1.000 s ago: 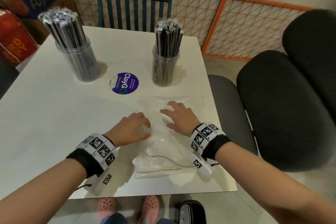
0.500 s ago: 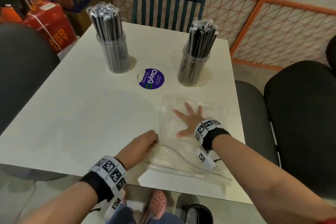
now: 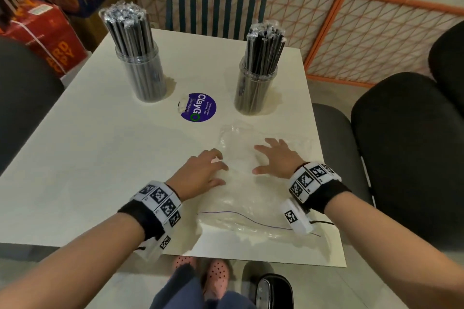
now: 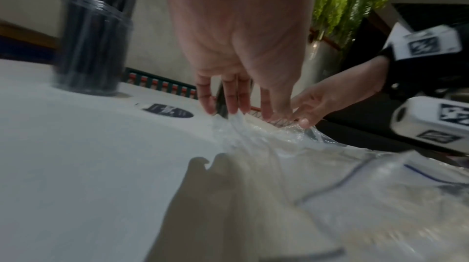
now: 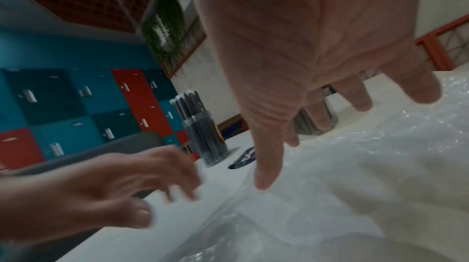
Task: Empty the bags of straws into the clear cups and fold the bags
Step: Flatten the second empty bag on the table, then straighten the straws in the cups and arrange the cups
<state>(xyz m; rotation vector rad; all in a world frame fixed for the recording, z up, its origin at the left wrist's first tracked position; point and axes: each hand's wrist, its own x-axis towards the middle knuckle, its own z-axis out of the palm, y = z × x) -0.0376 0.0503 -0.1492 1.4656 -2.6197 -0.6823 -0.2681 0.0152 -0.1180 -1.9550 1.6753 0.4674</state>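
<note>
Two clear cups [image 3: 140,75] [image 3: 258,83] packed with black straws stand at the back of the white table [image 3: 88,158]. An empty clear zip bag [image 3: 241,198] with a purple seal line lies flat near the front right. My left hand [image 3: 213,168] touches the bag's left edge with its fingertips [image 4: 236,105], gripping nothing. To its right, my right hand [image 3: 271,155] rests on the bag with fingers spread [image 5: 264,182]. The wrist views show the crinkled bag [image 4: 291,156] [image 5: 355,186] under both hands.
A purple round sticker [image 3: 198,107] lies between the cups. Black padded chairs [image 3: 406,153] stand close on the right, a grey one [image 3: 22,98] on the left and a teal slatted chair [image 3: 213,5] behind. Boxes [image 3: 45,30] are stacked far left. A black bag [image 3: 273,291] sits on the floor.
My left hand has moved forward from the table's near edge to the bag's left side. The right hand stays spread on the bag.
</note>
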